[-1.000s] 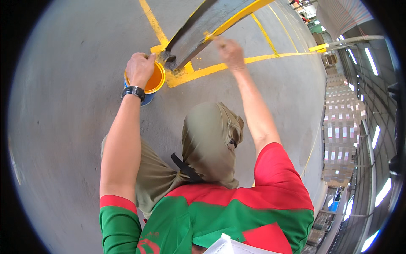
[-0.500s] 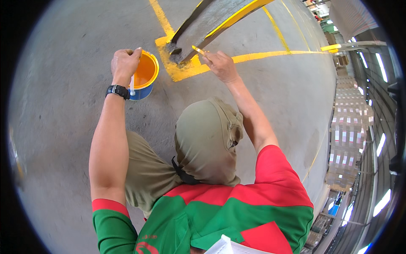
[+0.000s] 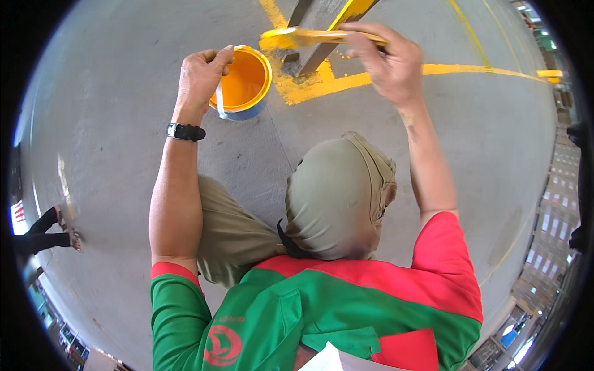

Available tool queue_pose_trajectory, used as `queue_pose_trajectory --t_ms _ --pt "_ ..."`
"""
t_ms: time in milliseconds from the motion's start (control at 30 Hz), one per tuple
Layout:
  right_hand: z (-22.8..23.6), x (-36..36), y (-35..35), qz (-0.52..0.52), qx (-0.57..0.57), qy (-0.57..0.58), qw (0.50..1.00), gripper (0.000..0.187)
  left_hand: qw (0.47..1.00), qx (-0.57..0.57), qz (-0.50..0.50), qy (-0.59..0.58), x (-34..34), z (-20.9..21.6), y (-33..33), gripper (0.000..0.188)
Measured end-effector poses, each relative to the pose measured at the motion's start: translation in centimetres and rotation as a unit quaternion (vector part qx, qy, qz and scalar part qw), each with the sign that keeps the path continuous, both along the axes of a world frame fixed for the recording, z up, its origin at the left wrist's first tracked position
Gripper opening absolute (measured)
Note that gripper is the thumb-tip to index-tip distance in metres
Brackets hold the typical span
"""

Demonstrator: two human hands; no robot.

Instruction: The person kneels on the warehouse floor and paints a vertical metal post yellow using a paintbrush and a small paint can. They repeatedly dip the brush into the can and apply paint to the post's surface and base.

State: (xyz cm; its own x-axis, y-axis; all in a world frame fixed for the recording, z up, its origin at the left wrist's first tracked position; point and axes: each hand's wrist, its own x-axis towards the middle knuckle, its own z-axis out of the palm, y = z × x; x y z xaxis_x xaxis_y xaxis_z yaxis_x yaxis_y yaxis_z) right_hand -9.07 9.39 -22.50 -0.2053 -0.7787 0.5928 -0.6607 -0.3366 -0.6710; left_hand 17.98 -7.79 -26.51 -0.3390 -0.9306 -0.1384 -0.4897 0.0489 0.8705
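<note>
My left hand point(image 3: 201, 77) is closed at the near left side of a blue paint bucket point(image 3: 249, 114), thumb on its yellow-smeared rim, by the white handle. The bucket is tilted, and orange-yellow paint shows inside. In my right hand point(image 3: 393, 65) is a paintbrush point(image 3: 325, 37), held by its handle. Its yellow-coated bristles point left, above and just beyond the bucket's far right rim. Motion blurs the brush and fingers somewhat. Behind the brush, a grey metal beam point(image 3: 317, 59) with a yellow edge meets the floor on a yellow-painted patch point(image 3: 297, 93).
A yellow floor line point(image 3: 445, 69) runs right from the beam's foot. My bent knee point(image 3: 334, 191) rises between my arms. At the far left are another person's legs point(image 3: 46, 232) in dark trousers. Stacked cartons point(image 3: 554, 229) line the right edge.
My right hand has lifted the brush from beside the beam's foot, and its bristles now point left near the bucket. The bucket tilts further toward me. Another person's legs have come into view.
</note>
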Motion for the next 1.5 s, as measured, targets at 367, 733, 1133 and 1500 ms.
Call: queue_pose_trajectory --t_ms 367,733,1133,1500 --pt "-9.4 5.5 -8.7 0.233 0.214 0.422 0.849 0.023 0.997 -0.045 -0.035 -0.061 -4.6 -0.1 4.5 0.044" --pt "-1.6 -0.1 -1.2 0.084 0.226 0.196 0.95 0.018 0.993 -0.076 -0.085 -0.011 -8.3 2.7 6.6 0.045" --pt "-8.9 -3.5 4.5 -0.056 0.153 -0.567 0.808 0.028 0.991 -0.116 -0.062 0.012 -10.2 6.3 6.7 0.044" --pt "-10.7 -8.0 3.0 -0.001 -0.076 -0.439 0.895 0.027 0.989 -0.121 -0.01 0.084 -10.0 9.0 5.6 0.036"
